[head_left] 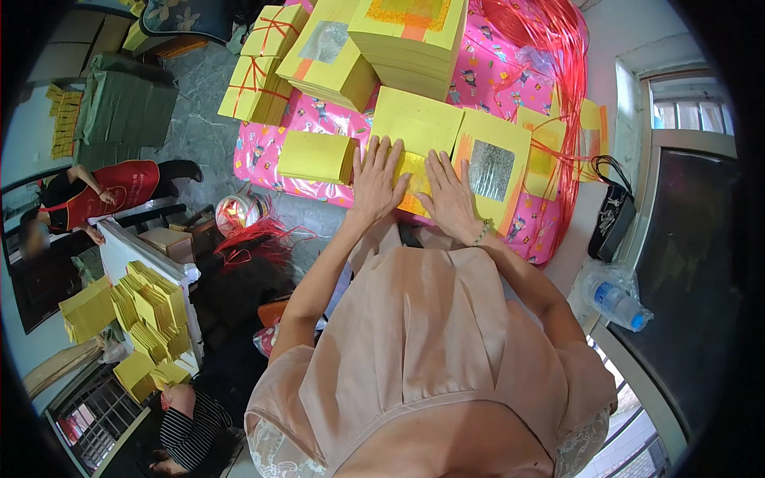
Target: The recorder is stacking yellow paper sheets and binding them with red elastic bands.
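My left hand (378,180) lies flat with fingers stretched out, pressing the left side of a yellow paper sheet with a golden patch (413,182). On the other side of the patch, my right hand (448,194) rests open, its fingertips toward a yellow sheet with a silver square (492,169). Just beyond my fingers is a plain yellow paper stack (418,117). A lower yellow stack (315,158) sits left of my left hand. Neither hand grips anything; my palms hide part of the paper under them.
Tall yellow paper stacks (408,52) and red-tied bundles (255,86) stand on the pink patterned table cover (263,159). Red strings (567,103) hang at the right, near a black bag (612,215) and a plastic bottle (617,303). Two other people are at the left, near folded yellow paper (151,307).
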A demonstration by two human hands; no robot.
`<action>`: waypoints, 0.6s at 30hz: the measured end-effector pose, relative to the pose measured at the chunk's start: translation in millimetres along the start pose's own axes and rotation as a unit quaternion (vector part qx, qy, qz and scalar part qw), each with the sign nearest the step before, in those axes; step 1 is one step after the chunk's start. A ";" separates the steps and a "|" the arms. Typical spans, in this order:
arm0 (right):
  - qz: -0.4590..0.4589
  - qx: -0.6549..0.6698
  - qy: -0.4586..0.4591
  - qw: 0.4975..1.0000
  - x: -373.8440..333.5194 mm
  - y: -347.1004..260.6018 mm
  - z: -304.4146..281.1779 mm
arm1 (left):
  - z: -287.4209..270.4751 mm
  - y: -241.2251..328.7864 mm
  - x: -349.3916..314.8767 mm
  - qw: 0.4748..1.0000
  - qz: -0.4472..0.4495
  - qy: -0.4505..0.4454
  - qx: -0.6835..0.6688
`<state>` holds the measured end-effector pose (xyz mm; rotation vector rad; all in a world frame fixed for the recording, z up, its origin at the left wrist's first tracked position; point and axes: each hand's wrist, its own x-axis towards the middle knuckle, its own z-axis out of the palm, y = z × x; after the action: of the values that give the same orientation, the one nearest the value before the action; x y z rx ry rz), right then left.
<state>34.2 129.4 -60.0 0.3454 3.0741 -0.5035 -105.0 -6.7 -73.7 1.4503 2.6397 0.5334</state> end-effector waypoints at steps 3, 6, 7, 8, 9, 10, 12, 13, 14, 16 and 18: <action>-0.007 -0.012 0.007 1.000 1.5 1.8 6.2 | -1.0 2.6 -0.8 1.000 -0.011 -0.001 0.009; -0.020 -0.007 0.022 1.000 2.4 5.2 10.2 | -0.4 2.0 0.8 1.000 -0.003 0.000 0.010; -0.029 0.004 0.031 0.999 2.9 5.9 9.8 | 0.0 1.2 1.4 1.000 0.004 0.005 -0.002; -0.031 0.003 0.032 0.999 3.2 5.7 9.1 | -0.2 0.7 0.9 1.000 0.003 0.007 -0.002; -0.032 -0.006 0.034 0.999 4.8 4.7 5.1 | -0.5 0.6 2.0 1.000 0.003 0.006 -0.019; -0.034 -0.015 0.037 0.999 7.1 3.4 0.7 | -1.0 0.4 3.1 0.999 0.002 0.006 -0.037; -0.020 0.000 0.054 0.998 18.4 -2.5 -7.9 | -2.7 -0.7 3.8 0.999 0.003 0.002 -0.040; -0.005 0.016 0.070 0.997 23.5 -5.8 -9.9 | -3.3 -0.7 3.7 0.999 0.004 -0.004 -0.043; -0.005 0.015 0.071 0.997 26.8 -8.6 -9.6 | -3.2 -0.2 3.6 0.999 0.004 -0.003 -0.043; 0.006 -0.030 0.058 0.998 32.4 -13.4 -9.4 | -3.2 -0.8 2.7 1.000 0.002 -0.008 -0.025; 0.002 -0.051 0.060 0.997 32.3 -11.7 -3.7 | -2.0 0.7 2.0 1.000 0.001 -0.005 -0.009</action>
<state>0.2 126.7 -54.2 0.3941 3.1981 -0.3350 -105.9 -5.2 -71.4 1.4474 2.6187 0.5470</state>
